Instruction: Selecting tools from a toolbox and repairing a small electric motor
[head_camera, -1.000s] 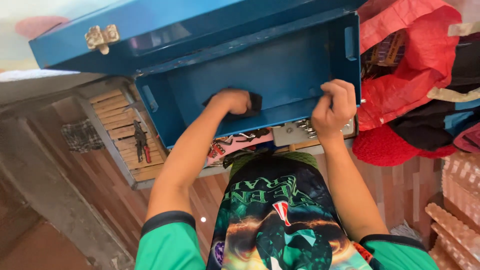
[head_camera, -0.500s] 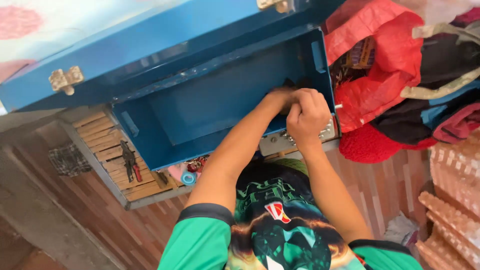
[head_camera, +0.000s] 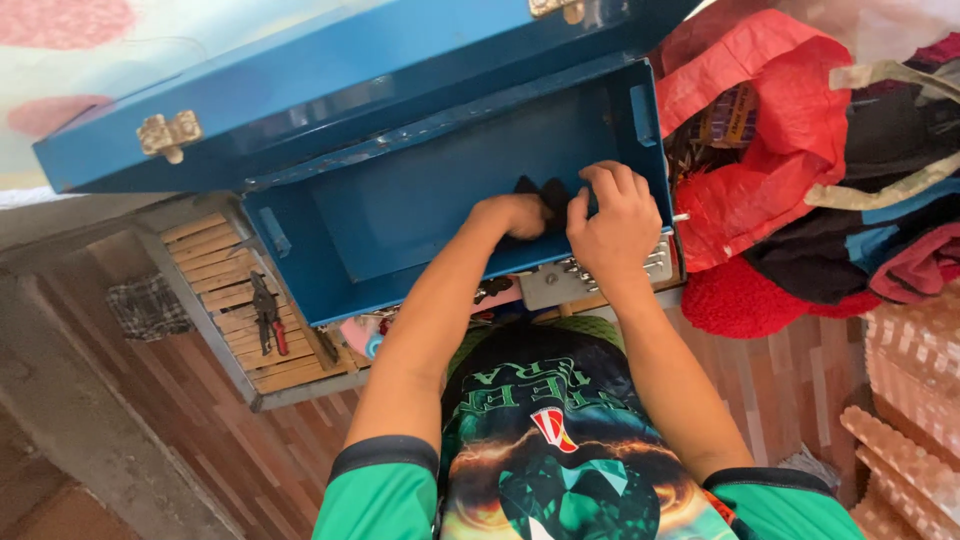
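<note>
A blue metal box (head_camera: 400, 215) stands open in front of me, its lid (head_camera: 330, 90) raised with brass latches. Both hands reach over its near wall into the right part. My left hand (head_camera: 515, 213) and my right hand (head_camera: 612, 222) are close together, fingers curled on a small black object (head_camera: 548, 192) inside the box. Most of that object is hidden by the fingers, so I cannot tell what it is.
A wooden slatted tray (head_camera: 240, 310) with red-handled pliers (head_camera: 266, 312) lies at the lower left. A red bag (head_camera: 770, 130) and piled clothes (head_camera: 880, 240) sit at the right. A metal latch plate (head_camera: 590, 280) hangs at the box's near edge. Wooden floor lies below.
My hands, apart on the box's near wall a second ago, have come together at the right part of the box on the black object. The view has shifted.
</note>
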